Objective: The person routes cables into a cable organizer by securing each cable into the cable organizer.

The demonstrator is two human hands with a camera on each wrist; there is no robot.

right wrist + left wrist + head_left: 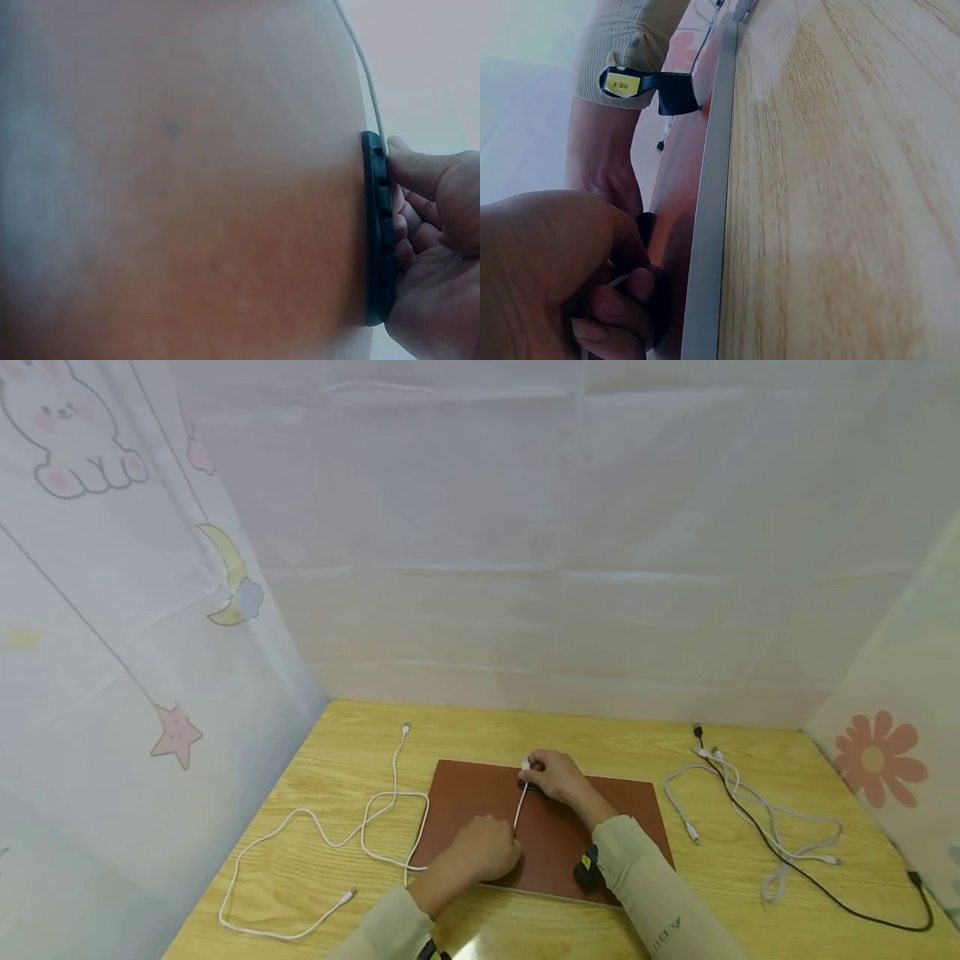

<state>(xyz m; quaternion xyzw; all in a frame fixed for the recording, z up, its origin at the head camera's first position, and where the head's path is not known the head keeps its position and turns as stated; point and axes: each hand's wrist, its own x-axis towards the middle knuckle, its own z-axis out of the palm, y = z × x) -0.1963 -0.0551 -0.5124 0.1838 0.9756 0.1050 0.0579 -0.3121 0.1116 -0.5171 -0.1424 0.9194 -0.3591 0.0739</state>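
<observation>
My right hand pinches a white cable just below its plug, over a black notched cable holder. The holder lies on a brown mat. In the right wrist view the cable runs to the holder's upper end, beside my thumb; whether it sits in a notch I cannot tell. Nearer the front edge of the mat, my left hand grips the same cable with curled fingers. Those fingers hide part of the cable in the left wrist view.
White cabling lies in loops on the wooden table at the left and reaches the mat. To the right are tangled pale cables and a black cable. A printed curtain hangs behind the table.
</observation>
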